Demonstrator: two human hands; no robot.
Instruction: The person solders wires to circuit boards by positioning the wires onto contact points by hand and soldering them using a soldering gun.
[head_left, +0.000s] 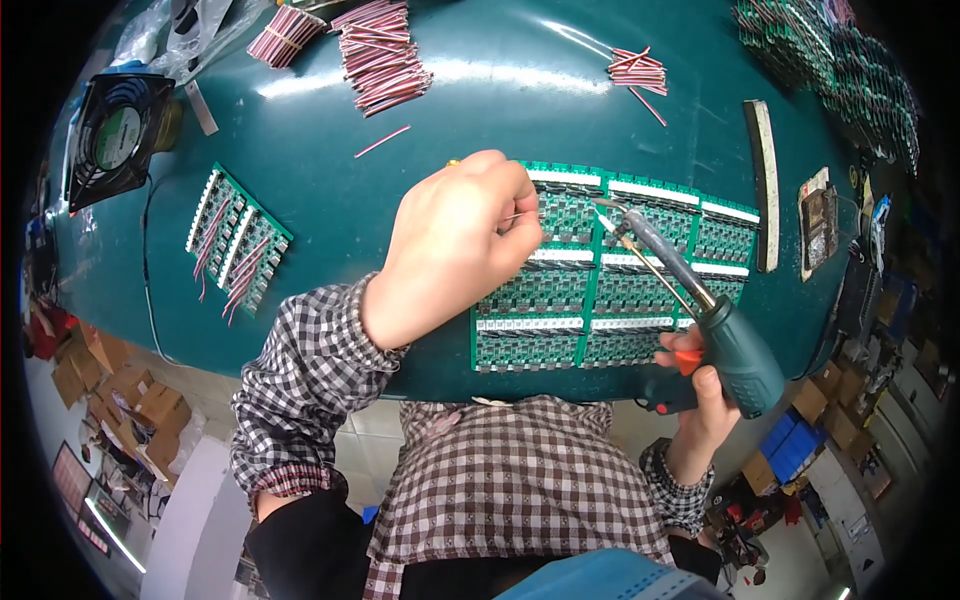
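Checked shirt (520, 470), soft woven cloth in brown and white, is filling the lower frame closest to your head, with both cuffs gathered at the wrists.

Left hand (455, 245): you are holding it curled over the panel, thumb and forefinger pinched shut on a thin solder wire (515, 216), seemingly so its free end can feed toward the joint being heated. The grip is tight and small; the other fingers are folded under.

Right hand (700, 400): you are wrapping it closed round the pistol handle of a soldering gun (735, 345), dark green plastic with an orange trigger, a long metal barrel slanting up-left so the tip (603, 214) is meeting the board just beside the wire end.

Circuit board panel (610, 270): flat, green, rigid, made of several rows of small identical boards with white strips along their edges, lying on the worktop (480, 110) directly before you, within reach of both hands.

Worktop: glossy teal surface, reflecting overhead light.

Second board panel (235, 240): lying well apart to your left, red and white leads already attached.

Cut wire bundles (380, 50): red and white, heaped at the far edge; a smaller heap (638, 72) is sitting far right.

Cooling fan (115, 135): black, square-framed, standing at the far left.

Cardboard boxes (130, 395): stacked on the floor below.
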